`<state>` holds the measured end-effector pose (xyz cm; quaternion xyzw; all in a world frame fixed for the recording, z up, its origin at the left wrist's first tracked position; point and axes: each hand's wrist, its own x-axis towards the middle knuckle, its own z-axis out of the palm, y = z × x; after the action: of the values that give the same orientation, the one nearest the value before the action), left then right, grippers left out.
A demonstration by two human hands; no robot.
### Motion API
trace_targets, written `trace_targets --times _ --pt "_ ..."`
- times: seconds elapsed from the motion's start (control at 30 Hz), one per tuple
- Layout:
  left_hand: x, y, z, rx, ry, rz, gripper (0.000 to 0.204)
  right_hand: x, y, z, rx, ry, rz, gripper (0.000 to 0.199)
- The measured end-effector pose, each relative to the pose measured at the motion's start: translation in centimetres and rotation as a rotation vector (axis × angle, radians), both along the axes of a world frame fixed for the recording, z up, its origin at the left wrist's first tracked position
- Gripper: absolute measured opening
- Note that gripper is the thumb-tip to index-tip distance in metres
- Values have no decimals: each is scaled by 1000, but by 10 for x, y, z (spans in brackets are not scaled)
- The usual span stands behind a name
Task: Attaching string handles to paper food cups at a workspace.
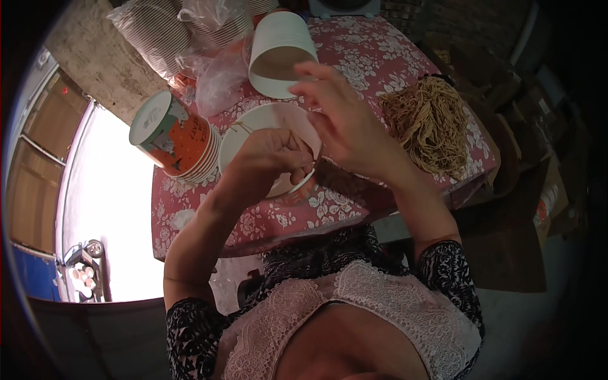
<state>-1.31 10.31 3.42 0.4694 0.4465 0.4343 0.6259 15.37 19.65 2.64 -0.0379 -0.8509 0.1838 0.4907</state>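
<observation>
Orange-printed paper cups (177, 138) are stacked on their side at the left edge of the table (272, 221), which is covered by a pink floral cloth; bright floor lies just beyond that edge. Just right of them, a white paper cup (266, 123) is held mouth-up, its rim pinched by the curled left hand (272, 155). The right hand (345, 120) is raised beside it, fingers half spread, fingertips at the rim. Behind, a white cup stack (282, 54) and bagged cups (183, 28) crowd the far side. A heap of tan string (430, 123) fills the right edge, near stacked cardboard (506, 209).
</observation>
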Motion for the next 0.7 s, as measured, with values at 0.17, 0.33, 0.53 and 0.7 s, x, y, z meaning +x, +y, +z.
trace_targets --times 0.17,0.33,0.53,0.7 --pt "-1 0 -8 45 -16 28 11 31 -12 -23 -197 -163 -46 9" --pt "0 2 -9 84 6 55 11 30 -23 -42 -206 -134 -14 12" --pt "5 2 2 85 249 53 12 25 -27 -49 -256 -65 -10 13" --pt "3 0 -1 87 193 76 12 24 -37 -48 -101 -44 -74 12"
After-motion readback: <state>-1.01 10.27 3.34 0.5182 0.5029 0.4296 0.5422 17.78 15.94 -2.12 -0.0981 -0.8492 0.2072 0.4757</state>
